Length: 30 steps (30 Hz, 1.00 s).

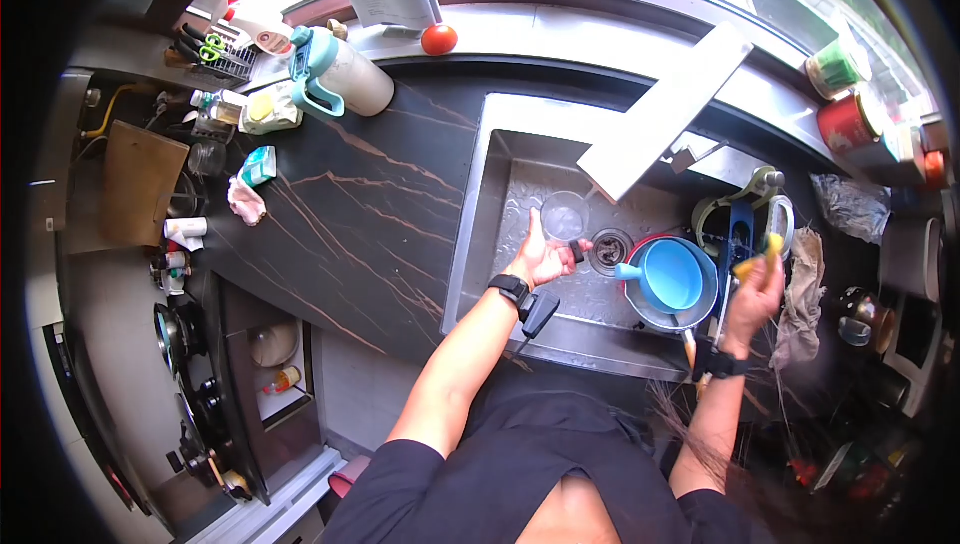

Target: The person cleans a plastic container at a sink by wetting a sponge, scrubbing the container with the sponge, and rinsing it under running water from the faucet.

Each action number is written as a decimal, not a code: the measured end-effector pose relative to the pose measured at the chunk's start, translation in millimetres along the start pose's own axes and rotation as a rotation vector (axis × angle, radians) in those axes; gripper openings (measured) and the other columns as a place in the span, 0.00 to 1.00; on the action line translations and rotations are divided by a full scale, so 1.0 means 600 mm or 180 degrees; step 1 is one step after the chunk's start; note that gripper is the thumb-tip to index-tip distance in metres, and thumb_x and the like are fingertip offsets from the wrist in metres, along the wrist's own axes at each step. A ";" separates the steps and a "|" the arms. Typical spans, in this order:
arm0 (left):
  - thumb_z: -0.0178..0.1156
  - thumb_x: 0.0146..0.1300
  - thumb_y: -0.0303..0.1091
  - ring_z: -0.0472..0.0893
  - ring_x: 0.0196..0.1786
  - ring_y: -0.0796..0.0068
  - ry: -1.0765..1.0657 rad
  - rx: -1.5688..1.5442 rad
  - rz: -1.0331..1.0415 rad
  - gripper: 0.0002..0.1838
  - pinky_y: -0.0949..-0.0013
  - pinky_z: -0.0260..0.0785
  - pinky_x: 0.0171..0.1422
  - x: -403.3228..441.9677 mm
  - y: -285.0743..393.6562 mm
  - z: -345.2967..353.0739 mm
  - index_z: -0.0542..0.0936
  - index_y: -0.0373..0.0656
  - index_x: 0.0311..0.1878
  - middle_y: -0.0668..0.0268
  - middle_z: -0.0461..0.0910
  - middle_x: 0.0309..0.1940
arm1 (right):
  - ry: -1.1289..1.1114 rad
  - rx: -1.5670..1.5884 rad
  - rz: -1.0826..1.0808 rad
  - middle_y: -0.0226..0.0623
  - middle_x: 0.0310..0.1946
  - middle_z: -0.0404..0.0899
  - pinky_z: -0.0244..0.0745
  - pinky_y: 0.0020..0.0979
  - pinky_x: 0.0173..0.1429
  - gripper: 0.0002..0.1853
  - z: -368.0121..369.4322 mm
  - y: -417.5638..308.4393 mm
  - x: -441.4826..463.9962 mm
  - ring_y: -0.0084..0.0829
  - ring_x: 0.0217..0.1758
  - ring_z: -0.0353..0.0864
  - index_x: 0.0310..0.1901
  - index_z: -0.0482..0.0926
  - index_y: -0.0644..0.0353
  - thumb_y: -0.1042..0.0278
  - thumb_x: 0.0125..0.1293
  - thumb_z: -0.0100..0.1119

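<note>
My left hand (pixel 547 260) is over the sink (pixel 470 244), palm turned up, thumb and fingers at the edge of a clear round bowl (pixel 566 214). A small black piece (pixel 577 251) sits at its fingers. On the right, my right hand (pixel 757 296) grips a yellow sponge (pixel 745 269) near the sink's right edge. Between the hands, a blue pan (pixel 671 277) with a short handle rests inside a larger grey pot (pixel 690 319) in the sink. Both wrists wear black bands.
A white board (pixel 667 112) slants across the sink's back edge. At the right stand a green-handled item (pixel 740 206) and a crumpled beige cloth (pixel 800 304). A tomato (pixel 439 40) sits on the sill, beside a large bottle (pixel 345 79) on the dark counter.
</note>
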State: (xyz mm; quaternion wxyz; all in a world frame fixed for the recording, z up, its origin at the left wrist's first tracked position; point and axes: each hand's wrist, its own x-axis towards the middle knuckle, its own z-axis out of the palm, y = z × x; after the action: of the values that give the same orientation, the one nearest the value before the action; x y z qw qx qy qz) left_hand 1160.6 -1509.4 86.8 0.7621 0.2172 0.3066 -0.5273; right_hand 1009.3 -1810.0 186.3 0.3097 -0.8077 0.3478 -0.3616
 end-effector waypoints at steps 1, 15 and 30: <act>0.29 0.52 0.81 0.77 0.33 0.69 -0.0015 -0.0021 0.0001 0.53 0.71 0.67 0.32 0.007 0.002 -0.004 0.67 0.38 0.59 0.48 0.76 0.43 | -0.0027 -0.0654 0.0040 0.46 0.44 0.78 0.72 0.36 0.53 0.16 -0.028 0.013 0.012 0.42 0.45 0.78 0.53 0.74 0.65 0.66 0.67 0.54; 0.35 0.58 0.76 0.67 0.61 0.54 0.1065 0.0624 0.0278 0.54 0.56 0.67 0.51 0.156 -0.022 -0.128 0.44 0.34 0.71 0.45 0.54 0.66 | -0.2556 0.0737 -0.0004 0.45 0.44 0.80 0.72 0.36 0.54 0.14 0.154 -0.050 -0.156 0.41 0.48 0.79 0.46 0.79 0.64 0.78 0.57 0.54; 0.49 0.71 0.41 0.78 0.50 0.70 0.0852 0.1103 0.2222 0.17 0.69 0.70 0.51 -0.262 -0.008 0.006 0.72 0.38 0.54 0.61 0.76 0.48 | -0.3034 0.0615 0.1730 0.31 0.24 0.77 0.71 0.27 0.24 0.17 0.391 0.074 -0.324 0.24 0.26 0.78 0.35 0.78 0.64 0.55 0.63 0.58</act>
State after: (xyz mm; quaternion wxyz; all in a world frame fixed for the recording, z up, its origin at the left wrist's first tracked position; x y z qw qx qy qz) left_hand 1116.4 -1407.9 198.8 0.8007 0.4999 0.2175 -0.2481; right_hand 1085.6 -1624.0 -47.0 0.5875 -0.7310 0.3303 0.1064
